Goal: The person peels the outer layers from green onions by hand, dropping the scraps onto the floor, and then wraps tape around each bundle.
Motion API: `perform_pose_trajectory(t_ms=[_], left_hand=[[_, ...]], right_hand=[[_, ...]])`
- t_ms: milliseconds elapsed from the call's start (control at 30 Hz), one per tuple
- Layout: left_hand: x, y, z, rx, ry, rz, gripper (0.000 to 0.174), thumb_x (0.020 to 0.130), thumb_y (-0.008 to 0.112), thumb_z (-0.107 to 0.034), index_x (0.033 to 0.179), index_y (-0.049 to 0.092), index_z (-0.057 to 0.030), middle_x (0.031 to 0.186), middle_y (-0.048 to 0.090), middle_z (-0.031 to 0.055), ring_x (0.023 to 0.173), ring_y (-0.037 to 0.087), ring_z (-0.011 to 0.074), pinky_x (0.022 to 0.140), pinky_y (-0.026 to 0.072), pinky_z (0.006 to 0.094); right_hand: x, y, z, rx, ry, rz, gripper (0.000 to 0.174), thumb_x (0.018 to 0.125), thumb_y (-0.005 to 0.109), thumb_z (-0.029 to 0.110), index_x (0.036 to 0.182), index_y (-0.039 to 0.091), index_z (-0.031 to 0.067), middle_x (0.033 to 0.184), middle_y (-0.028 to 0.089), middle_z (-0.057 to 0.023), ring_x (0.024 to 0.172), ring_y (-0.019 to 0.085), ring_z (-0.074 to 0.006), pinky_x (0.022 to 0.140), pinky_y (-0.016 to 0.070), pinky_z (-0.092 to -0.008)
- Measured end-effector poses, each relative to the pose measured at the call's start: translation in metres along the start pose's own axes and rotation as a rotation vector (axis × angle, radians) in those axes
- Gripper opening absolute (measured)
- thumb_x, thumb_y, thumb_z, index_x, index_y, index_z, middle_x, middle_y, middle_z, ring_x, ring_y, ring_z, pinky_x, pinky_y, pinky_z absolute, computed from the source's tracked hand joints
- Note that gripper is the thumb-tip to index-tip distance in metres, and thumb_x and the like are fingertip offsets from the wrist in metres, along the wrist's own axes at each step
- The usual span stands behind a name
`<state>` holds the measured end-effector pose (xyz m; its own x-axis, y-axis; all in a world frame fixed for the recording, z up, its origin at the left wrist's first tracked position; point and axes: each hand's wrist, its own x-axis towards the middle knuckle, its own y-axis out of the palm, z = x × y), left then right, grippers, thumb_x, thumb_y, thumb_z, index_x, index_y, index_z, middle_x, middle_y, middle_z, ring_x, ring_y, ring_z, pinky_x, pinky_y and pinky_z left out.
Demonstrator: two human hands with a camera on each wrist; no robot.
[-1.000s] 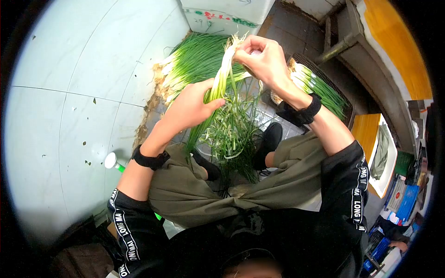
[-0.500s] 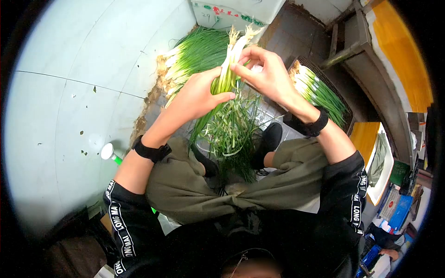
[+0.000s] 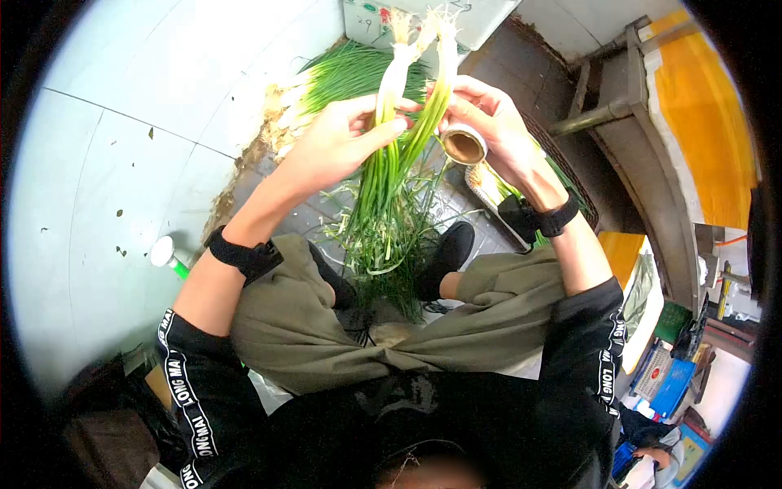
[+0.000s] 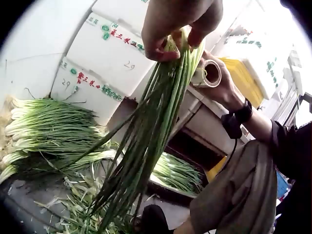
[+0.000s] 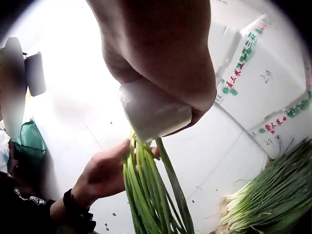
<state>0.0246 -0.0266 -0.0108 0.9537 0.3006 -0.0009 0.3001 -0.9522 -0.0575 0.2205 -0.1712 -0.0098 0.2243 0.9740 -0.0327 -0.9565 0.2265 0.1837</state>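
A bunch of green onions (image 3: 391, 167) is held up in front of the person, roots upward and leaves hanging down. My left hand (image 3: 334, 143) grips its left part below the white stems, thumb across the front. My right hand (image 3: 497, 122) has its fingertips at the right-hand stems, which lean apart from the others near the top. That hand also holds a roll of whitish film or tape (image 3: 466, 144), its cardboard core facing the head camera. In the right wrist view the roll (image 5: 153, 109) hides the right fingertips.
A pile of green onions (image 4: 53, 129) lies by the wall, and more lie in a dark crate (image 3: 578, 191) at right. Leaf trimmings (image 3: 383, 253) cover the floor between the shoes. White foam boxes (image 4: 105, 53) stand behind; a metal-legged table (image 3: 603, 114) is at right.
The held onions have risen and now spread into two parts. My right hand has moved down from the roots and turned, bringing the roll's open end into view.
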Motion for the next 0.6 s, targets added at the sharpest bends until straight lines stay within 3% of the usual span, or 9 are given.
perform_pose_trajectory(t_ms=[133,200,267,400,467,533,600], left_hand=[[0.001,-0.001,0.004,-0.118,-0.056,-0.005,0.032,0.099,0.064,-0.017,0.126,0.062,-0.0002,0.113,0.068,0.0048,0.101,0.063,0.0085,0.093,0.0496,0.0249],[-0.001,-0.002,-0.002,-0.141,-0.083,-0.027,0.033,0.098,0.066,-0.018,0.126,0.062,-0.0011,0.111,0.069,0.0035,0.100,0.063,0.0081,0.092,0.0499,0.0243],[-0.003,-0.002,-0.015,-0.114,-0.189,-0.083,0.029,0.095,0.070,-0.017,0.117,0.066,-0.0004,0.104,0.070,0.0034,0.092,0.064,0.0079,0.085,0.0507,0.0243],[-0.001,0.000,-0.007,-0.152,-0.175,-0.063,0.030,0.094,0.071,-0.018,0.118,0.066,-0.0010,0.106,0.071,0.0034,0.092,0.064,0.0078,0.085,0.0505,0.0237],[0.003,0.003,0.011,-0.138,-0.009,-0.043,0.033,0.094,0.071,-0.027,0.119,0.065,-0.0072,0.095,0.067,-0.0060,0.070,0.048,-0.0007,0.057,0.0333,0.0187],[0.000,0.001,0.003,-0.120,-0.042,-0.043,0.033,0.094,0.071,-0.027,0.119,0.065,-0.0073,0.095,0.066,-0.0058,0.071,0.048,-0.0004,0.057,0.0344,0.0185],[-0.001,-0.002,-0.002,-0.096,-0.073,-0.041,0.032,0.094,0.070,-0.027,0.119,0.064,-0.0074,0.095,0.065,-0.0056,0.071,0.049,-0.0001,0.057,0.0355,0.0183]], right_hand=[[0.006,0.008,-0.001,0.042,-0.003,0.012,0.032,0.098,0.066,0.020,0.122,0.063,0.0007,0.098,0.071,-0.0042,0.087,0.065,-0.0083,0.080,0.0522,-0.0227],[0.007,0.016,0.001,0.052,-0.009,-0.079,0.034,0.097,0.067,0.019,0.124,0.061,-0.0003,0.096,0.070,-0.0049,0.085,0.065,-0.0085,0.078,0.0525,-0.0223],[0.005,0.022,0.002,0.062,-0.011,-0.101,0.034,0.097,0.067,0.019,0.125,0.060,-0.0008,0.096,0.070,-0.0052,0.084,0.065,-0.0087,0.078,0.0527,-0.0222],[0.005,0.028,0.002,0.102,-0.005,-0.153,0.033,0.096,0.067,0.016,0.123,0.059,-0.0007,0.096,0.071,-0.0055,0.080,0.066,-0.0091,0.078,0.0534,-0.0223],[0.005,0.034,0.004,0.082,-0.023,-0.177,0.033,0.096,0.068,0.017,0.122,0.060,-0.0001,0.095,0.071,-0.0058,0.079,0.066,-0.0089,0.075,0.0534,-0.0222],[0.004,0.036,0.006,0.064,-0.046,-0.198,0.033,0.095,0.069,0.018,0.121,0.060,0.0006,0.094,0.071,-0.0061,0.078,0.066,-0.0088,0.073,0.0533,-0.0221],[0.003,0.034,0.008,-0.308,-0.127,-0.318,0.030,0.091,0.074,0.020,0.113,0.065,0.0028,0.091,0.071,-0.0042,0.075,0.065,-0.0080,0.067,0.0525,-0.0233]])
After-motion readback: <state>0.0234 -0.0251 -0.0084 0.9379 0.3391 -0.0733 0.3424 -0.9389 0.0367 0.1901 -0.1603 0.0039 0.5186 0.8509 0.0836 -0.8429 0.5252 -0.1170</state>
